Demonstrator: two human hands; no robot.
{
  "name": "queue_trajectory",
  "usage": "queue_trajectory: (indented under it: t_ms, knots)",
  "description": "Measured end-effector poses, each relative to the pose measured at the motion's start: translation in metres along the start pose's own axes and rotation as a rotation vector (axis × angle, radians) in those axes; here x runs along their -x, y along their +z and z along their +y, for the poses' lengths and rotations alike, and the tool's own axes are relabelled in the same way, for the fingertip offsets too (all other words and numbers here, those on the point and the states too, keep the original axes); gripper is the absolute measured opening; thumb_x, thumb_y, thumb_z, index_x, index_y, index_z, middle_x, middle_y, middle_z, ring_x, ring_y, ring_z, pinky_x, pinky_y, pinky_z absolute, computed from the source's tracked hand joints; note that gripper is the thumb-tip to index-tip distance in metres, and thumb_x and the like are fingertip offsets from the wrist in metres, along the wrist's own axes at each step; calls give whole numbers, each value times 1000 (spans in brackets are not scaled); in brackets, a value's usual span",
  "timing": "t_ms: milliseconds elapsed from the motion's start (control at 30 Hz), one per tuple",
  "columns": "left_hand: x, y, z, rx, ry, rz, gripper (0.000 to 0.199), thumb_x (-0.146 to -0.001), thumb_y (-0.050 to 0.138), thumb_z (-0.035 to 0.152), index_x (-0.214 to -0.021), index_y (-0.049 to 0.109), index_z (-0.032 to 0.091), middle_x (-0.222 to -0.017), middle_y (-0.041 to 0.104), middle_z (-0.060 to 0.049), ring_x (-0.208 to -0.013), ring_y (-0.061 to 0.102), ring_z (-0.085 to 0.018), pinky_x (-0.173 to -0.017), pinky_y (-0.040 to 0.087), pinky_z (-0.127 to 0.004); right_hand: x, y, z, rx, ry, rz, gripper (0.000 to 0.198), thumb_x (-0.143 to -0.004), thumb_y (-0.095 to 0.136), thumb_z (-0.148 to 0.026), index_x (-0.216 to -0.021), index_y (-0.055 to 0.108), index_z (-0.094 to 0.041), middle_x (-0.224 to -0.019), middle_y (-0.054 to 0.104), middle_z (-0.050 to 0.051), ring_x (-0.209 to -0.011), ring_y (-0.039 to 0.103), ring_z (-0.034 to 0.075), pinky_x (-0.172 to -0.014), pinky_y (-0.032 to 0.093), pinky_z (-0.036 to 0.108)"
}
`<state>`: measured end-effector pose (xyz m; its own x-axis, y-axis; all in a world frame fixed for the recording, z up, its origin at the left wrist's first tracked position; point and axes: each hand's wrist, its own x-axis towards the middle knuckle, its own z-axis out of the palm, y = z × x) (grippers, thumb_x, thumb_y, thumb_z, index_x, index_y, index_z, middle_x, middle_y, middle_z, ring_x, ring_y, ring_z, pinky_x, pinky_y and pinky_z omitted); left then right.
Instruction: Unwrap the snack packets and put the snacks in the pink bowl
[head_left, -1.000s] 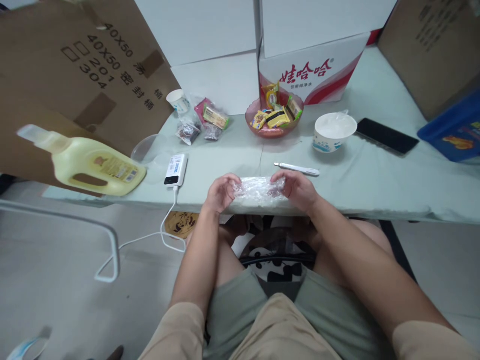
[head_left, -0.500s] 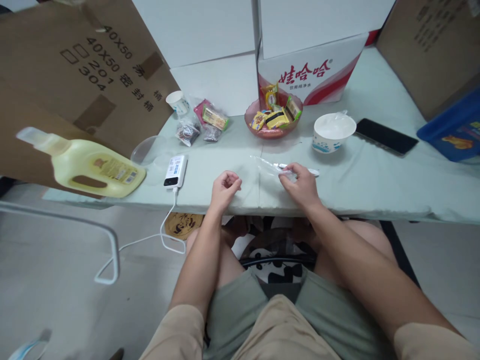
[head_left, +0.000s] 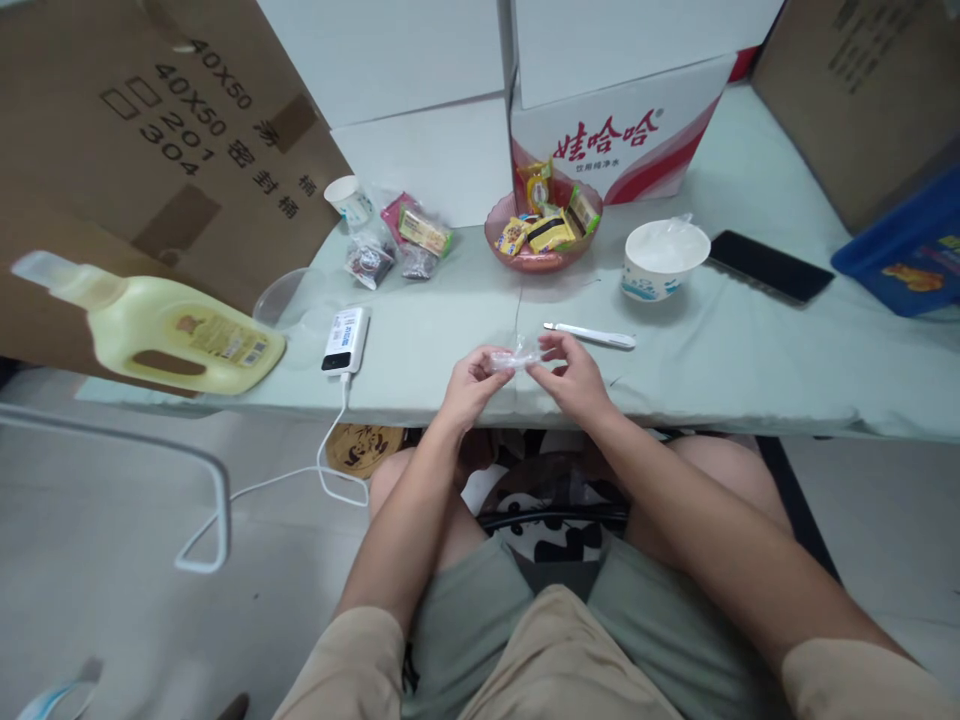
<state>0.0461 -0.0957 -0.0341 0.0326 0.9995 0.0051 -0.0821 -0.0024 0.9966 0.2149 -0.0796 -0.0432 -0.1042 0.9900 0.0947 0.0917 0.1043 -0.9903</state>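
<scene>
Near the front edge of the table, my left hand (head_left: 475,385) and my right hand (head_left: 572,376) face each other. Between them is a crumpled piece of clear plastic film (head_left: 517,355), pinched by the fingers of both. Just beyond my right hand lies a white, slim utility knife (head_left: 590,335). Farther back on the right stands a paper bowl (head_left: 664,262) with clear plastic in it. A pink glass bowl (head_left: 529,262) of wrapped snacks sits behind the hands.
To the left are a white power bank (head_left: 345,340) with a cable, a yellow detergent bottle (head_left: 180,335), bagged snacks (head_left: 420,235) and a paper cup (head_left: 349,203). On the right lie a black phone (head_left: 772,267) and a blue container (head_left: 904,255). Boxes (head_left: 611,140) line the back.
The plastic film, held stretched out in my right hand before, is now bunched between both hands. My hands have come together, and the knife is more fully visible.
</scene>
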Motion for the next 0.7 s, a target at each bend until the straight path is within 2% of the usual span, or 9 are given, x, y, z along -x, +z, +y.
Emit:
queue_trajectory:
  t_ms: [67,133,200,267,333,500,567,633,700]
  knots:
    - [0,-1,0,101,-35,-9,43,-56,87,40,-85,63,18,-78,65,1,-70,58,-11,-70,46,-23,-1,0,-1,-37,11,-40,45,-64,74,-43,-102,58,-23,-107,63,6,-90,60,20,-71,48,31]
    - [0,-2,0,178,-60,-24,50,-54,89,37,-92,61,21,-83,65,1,-72,60,-10,-69,47,-22,-1,-2,-4,-124,30,-200,36,-65,72,-45,-89,57,-21,-88,63,3,-79,59,18,-68,47,31]
    - [-2,-3,0,210,-57,-1,55,-58,86,39,-102,57,24,-93,66,0,-79,62,-12,-71,48,-22,-1,-7,-10,-133,24,-231,29,-70,68,-45,-75,52,-21,-69,55,-2,-64,52,14,-62,43,29]
    - [-4,-5,1,223,-54,51,51,-65,79,44,-105,53,25,-102,66,-1,-86,64,-13,-72,49,-24,-2,-20,-16,-14,-15,-88,25,-72,64,-39,-69,47,-22,-62,46,-4,-58,44,12,-57,37,27]
    - [-6,-7,3,214,-65,95,44,-71,72,47,-102,52,25,-100,65,-1,-86,64,-14,-70,48,-24,-8,-43,-22,181,-72,102,22,-73,61,-31,-65,43,-22,-60,41,-4,-56,40,12,-56,33,28]
    - [-6,-10,7,99,-68,134,31,-73,65,43,-92,53,21,-84,61,1,-72,61,-11,-65,45,-22,-49,-130,-52,712,-296,585,23,-69,57,-12,-62,39,-23,-72,45,1,-77,48,17,-71,39,31]
    - [-6,-10,7,68,-64,127,28,-73,64,41,-89,54,20,-80,61,2,-68,60,-10,-65,45,-22,-73,-159,-72,869,-310,778,17,-68,54,-5,-66,45,-19,-86,51,5,-86,51,17,-77,39,33]
    - [-6,-10,7,47,-60,113,25,-73,64,40,-86,55,20,-76,60,2,-65,58,-10,-65,44,-23,-97,-175,-90,999,-243,791,12,-72,54,-3,-80,56,-12,-103,56,12,-96,53,18,-83,39,34]
    - [-7,-9,7,22,-56,99,23,-74,63,39,-83,56,19,-71,60,2,-63,57,-10,-65,44,-24,-118,-177,-99,1095,-198,634,16,-79,53,-5,-92,62,-7,-114,58,16,-105,53,18,-87,38,35]
